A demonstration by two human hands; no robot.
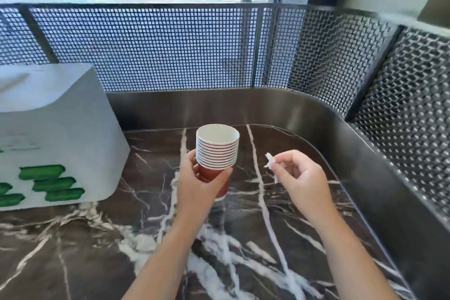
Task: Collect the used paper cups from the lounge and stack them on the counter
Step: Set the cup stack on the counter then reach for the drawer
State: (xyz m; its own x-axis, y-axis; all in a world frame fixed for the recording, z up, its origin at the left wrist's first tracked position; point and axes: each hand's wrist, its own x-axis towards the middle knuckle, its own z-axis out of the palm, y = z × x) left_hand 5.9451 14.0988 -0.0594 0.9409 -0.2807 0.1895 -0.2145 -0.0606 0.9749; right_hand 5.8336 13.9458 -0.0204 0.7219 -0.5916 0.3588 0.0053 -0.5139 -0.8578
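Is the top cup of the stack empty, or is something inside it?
Empty, as far as visible: the top cup of the stack of paper cups in the left hand shows only white inner wall.

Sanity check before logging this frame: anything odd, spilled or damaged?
No spill or damage shows. Two small things: the stack of paper cups leans slightly in the left hand above the marble counter, and the right hand pinches a crumpled white paper scrap, which is not a cup.
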